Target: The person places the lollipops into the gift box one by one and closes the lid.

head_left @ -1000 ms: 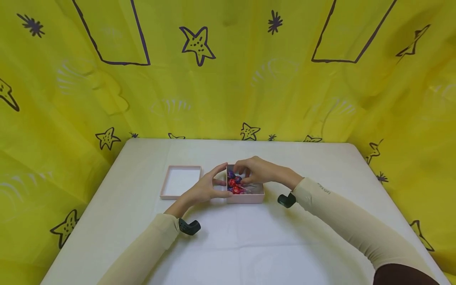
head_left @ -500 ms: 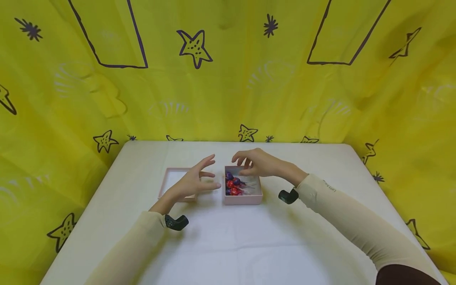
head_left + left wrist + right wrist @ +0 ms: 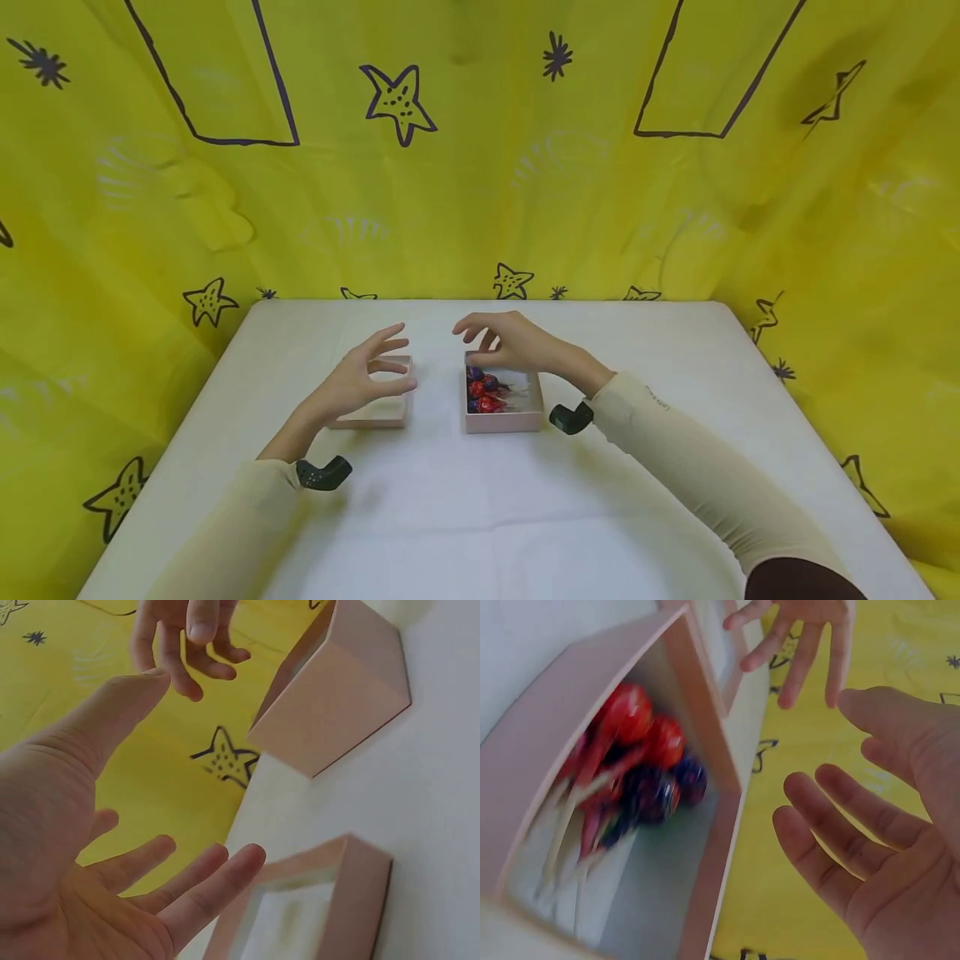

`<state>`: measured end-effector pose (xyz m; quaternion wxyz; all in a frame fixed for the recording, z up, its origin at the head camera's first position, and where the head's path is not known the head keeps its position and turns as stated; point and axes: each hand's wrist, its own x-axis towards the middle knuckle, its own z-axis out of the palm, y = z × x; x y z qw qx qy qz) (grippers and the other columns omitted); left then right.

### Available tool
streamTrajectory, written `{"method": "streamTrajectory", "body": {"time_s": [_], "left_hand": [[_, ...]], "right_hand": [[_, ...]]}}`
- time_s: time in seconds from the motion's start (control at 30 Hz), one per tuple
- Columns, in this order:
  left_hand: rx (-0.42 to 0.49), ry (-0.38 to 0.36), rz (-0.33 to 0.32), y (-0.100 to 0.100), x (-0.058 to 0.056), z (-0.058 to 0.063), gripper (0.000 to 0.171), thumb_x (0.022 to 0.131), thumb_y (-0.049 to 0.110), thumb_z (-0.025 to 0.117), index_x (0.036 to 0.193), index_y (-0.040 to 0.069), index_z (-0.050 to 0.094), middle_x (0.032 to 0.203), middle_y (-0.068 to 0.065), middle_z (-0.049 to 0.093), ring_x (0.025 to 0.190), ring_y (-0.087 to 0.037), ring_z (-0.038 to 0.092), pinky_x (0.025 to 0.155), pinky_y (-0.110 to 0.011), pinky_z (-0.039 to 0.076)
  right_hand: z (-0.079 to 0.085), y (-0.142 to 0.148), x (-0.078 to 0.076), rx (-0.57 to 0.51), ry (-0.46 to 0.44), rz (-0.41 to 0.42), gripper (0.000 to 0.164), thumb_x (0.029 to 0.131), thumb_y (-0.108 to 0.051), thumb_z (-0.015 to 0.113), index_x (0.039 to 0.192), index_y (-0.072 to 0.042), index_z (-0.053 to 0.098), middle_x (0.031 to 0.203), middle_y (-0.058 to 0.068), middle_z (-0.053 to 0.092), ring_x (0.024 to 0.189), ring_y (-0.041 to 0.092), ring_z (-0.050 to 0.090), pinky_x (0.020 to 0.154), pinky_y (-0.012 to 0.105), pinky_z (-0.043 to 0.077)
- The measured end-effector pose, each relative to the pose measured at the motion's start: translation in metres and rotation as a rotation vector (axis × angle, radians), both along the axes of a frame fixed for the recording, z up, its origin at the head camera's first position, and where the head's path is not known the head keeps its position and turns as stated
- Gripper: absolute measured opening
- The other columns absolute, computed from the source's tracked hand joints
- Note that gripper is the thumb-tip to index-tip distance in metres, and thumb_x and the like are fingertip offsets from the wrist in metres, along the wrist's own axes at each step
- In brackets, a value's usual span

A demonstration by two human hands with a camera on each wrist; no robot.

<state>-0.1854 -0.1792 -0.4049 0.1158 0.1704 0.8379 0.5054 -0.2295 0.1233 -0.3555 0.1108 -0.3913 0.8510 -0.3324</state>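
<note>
A pink box (image 3: 502, 422) stands on the table with several lollipops (image 3: 487, 392) inside, wrapped in red and dark purple. In the right wrist view the lollipops (image 3: 634, 761) lie heaped at one end, sticks pointing the other way. Above the box's far left part hovers my right hand (image 3: 513, 342), fingers loosely bent and holding nothing. My left hand (image 3: 356, 379) is over the pink box lid (image 3: 371, 422), fingers spread and apart from it. The left wrist view shows the lid (image 3: 360, 900) below the fingers; the hand hides part of it in the head view.
A white cloth covers the table (image 3: 450, 508). Yellow curtains (image 3: 465, 167) printed with starfish hang behind and at both sides. Each wrist carries a small black camera, one at the left sleeve (image 3: 324, 473) and one at the right sleeve (image 3: 572, 418).
My left hand has left the box's side and moved left over the lid. The right hand has come up out of the box and shifted slightly left. The lollipops stay in the box.
</note>
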Motion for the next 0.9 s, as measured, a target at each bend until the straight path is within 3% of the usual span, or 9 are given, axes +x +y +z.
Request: {"method": "streamTrajectory", "body": {"time_s": [0.13, 0.27, 0.47, 0.6, 0.77, 0.9], "left_hand": [[-0.005, 0.017, 0.022, -0.024, 0.003, 0.005, 0.093, 0.092, 0.032, 0.080, 0.164, 0.024, 0.023, 0.160, -0.014, 0.041, 0.131, -0.036, 0.057, 0.107, -0.067, 0.039], [-0.058, 0.027, 0.059, -0.048, 0.007, 0.010, 0.092, 0.093, 0.031, 0.078, 0.165, 0.022, 0.021, 0.161, -0.016, 0.040, 0.129, -0.038, 0.058, 0.102, -0.063, 0.045], [-0.137, 0.042, 0.103, -0.077, 0.012, 0.014, 0.092, 0.094, 0.032, 0.077, 0.165, 0.017, 0.020, 0.160, -0.023, 0.038, 0.122, -0.041, 0.062, 0.088, -0.049, 0.058], [-0.111, -0.027, 0.115, -0.089, 0.012, 0.010, 0.094, 0.094, 0.029, 0.077, 0.165, 0.013, 0.018, 0.160, -0.028, 0.033, 0.122, -0.047, 0.059, 0.078, -0.041, 0.061], [-0.086, -0.147, 0.098, -0.095, 0.008, 0.003, 0.098, 0.094, 0.029, 0.077, 0.165, 0.007, 0.014, 0.160, -0.035, 0.024, 0.127, -0.056, 0.051, 0.075, -0.044, 0.061], [-0.104, -0.211, 0.074, -0.097, 0.003, -0.002, 0.098, 0.095, 0.029, 0.076, 0.164, 0.005, 0.011, 0.156, -0.037, 0.028, 0.125, -0.054, 0.054, 0.076, -0.044, 0.061]], "right_hand": [[0.000, -0.021, 0.004, -0.032, -0.011, -0.022, 0.047, 0.096, -0.018, 0.074, 0.141, -0.012, 0.059, 0.125, 0.010, 0.069, 0.093, 0.013, 0.072, 0.081, 0.028, 0.058], [-0.001, -0.041, 0.007, -0.053, -0.043, -0.066, 0.049, 0.097, -0.020, 0.073, 0.143, -0.013, 0.057, 0.130, 0.012, 0.067, 0.095, 0.017, 0.072, 0.078, 0.028, 0.058], [-0.007, -0.067, 0.010, -0.089, -0.211, -0.190, 0.058, 0.098, -0.023, 0.072, 0.150, -0.014, 0.049, 0.138, 0.018, 0.061, 0.091, 0.032, 0.074, 0.074, 0.031, 0.059], [-0.017, -0.083, 0.015, -0.099, -0.300, -0.273, 0.064, 0.098, -0.027, 0.071, 0.155, -0.015, 0.043, 0.142, 0.018, 0.058, 0.083, 0.036, 0.075, 0.076, 0.034, 0.059], [-0.030, -0.097, 0.023, -0.112, -0.364, -0.345, 0.067, 0.098, -0.026, 0.071, 0.158, -0.016, 0.040, 0.146, 0.018, 0.055, 0.077, 0.035, 0.076, 0.081, 0.038, 0.056], [-0.039, -0.109, 0.029, -0.166, -0.455, -0.420, 0.070, 0.098, -0.021, 0.071, 0.159, -0.015, 0.038, 0.147, 0.020, 0.052, 0.078, 0.036, 0.074, 0.073, 0.039, 0.061]]}}
